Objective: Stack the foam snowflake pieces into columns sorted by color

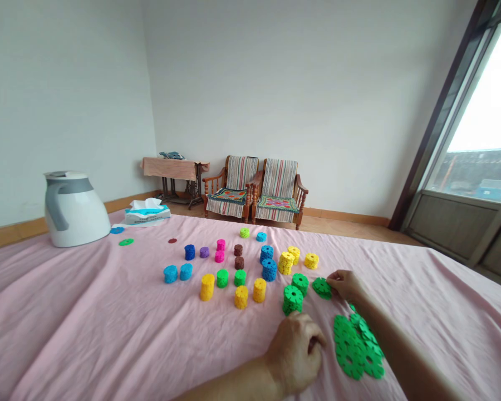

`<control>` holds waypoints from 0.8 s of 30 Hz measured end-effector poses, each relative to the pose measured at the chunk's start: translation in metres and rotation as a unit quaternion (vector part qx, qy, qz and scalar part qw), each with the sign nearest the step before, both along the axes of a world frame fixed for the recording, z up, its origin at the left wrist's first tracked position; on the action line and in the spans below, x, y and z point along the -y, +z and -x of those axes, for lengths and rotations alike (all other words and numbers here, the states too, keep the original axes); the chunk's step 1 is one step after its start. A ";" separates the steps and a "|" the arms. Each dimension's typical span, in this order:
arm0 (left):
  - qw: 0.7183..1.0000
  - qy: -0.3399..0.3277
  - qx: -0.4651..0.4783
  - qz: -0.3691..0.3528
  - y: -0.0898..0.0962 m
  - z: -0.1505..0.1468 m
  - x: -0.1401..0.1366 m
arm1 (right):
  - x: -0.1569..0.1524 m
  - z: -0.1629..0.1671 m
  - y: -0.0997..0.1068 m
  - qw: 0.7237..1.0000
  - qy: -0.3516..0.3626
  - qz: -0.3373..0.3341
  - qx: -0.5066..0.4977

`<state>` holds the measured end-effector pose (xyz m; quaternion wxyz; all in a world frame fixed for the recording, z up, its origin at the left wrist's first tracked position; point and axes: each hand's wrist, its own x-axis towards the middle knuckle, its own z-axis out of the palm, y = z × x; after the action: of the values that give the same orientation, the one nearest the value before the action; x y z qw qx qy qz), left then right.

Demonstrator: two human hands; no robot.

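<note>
My right hand pinches the edge of a green notched plastic disc, one of the snowflake-type building discs, low on the cloth. Nearer to me, my left hand is closed with its fingers curled under; whether anything is inside is hidden. It is just in front of a tall green stack of discs, and a second green stack stands behind that one. Below my right forearm lies a loose heap of green discs, partly covered by the arm.
Several short disc stacks stand mid-table, including yellow, blue and orange-yellow ones. A white jug and a tissue pack are at the left back of the pink cloth. Beyond are two wooden armchairs.
</note>
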<state>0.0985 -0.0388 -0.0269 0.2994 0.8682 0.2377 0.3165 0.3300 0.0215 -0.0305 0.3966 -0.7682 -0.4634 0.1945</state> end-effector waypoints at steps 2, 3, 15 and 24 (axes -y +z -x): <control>1.000 0.010 0.005 0.007 0.000 0.001 0.000 | 0.003 -0.004 0.002 1.000 0.001 -0.008 0.011; 1.000 0.020 0.007 0.012 0.000 0.001 0.000 | 0.006 -0.007 0.004 1.000 0.002 -0.012 0.016; 0.986 0.106 0.052 0.116 0.010 0.007 -0.003 | 0.088 -0.056 0.034 0.959 0.097 0.074 0.254; 0.980 0.124 0.110 0.111 0.007 0.007 -0.004 | 0.092 -0.056 0.024 0.936 0.085 0.134 0.313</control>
<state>0.0913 -0.0344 -0.0199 0.3769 0.7528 0.3432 0.4165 0.3861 -0.0704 -0.0064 0.1066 -0.7939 -0.5974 0.0373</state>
